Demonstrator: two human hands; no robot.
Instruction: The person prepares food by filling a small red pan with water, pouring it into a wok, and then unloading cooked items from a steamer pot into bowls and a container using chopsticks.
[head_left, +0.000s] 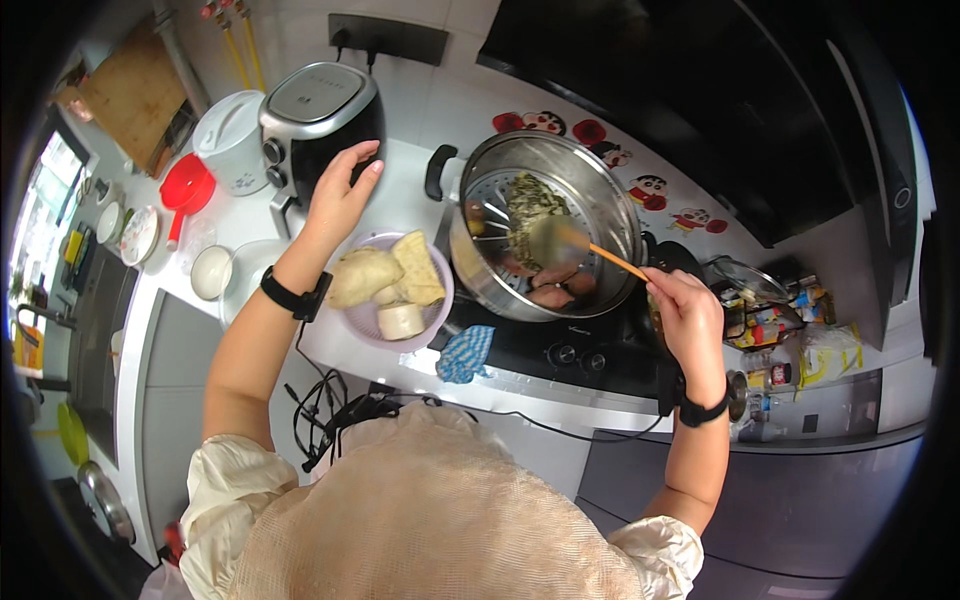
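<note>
A steel steamer pot (525, 306) stands on the black stovetop, with dark leafy food (529, 206) and reddish-brown pieces (553, 295) on its perforated rack. Between thumb and fingers my right hand (684, 315) grips the thin wooden handle of a utensil (619, 262); its blurred head is over the food in the pot. My left hand (346, 191), fingers spread and empty, is raised in front of the black and silver air fryer (319, 94). Below it and to the right, a light purple basket (448, 289) holds flatbread-like pieces (418, 270) and a pale bun (400, 321).
A blue checked cloth (465, 354) lies at the stove's front edge. White bowls (211, 272), a red strainer (187, 184) and a lidded white container (232, 142) stand at left. Bottles and packets (765, 334) crowd the right counter. Black cables (322, 412) hang along the front edge.
</note>
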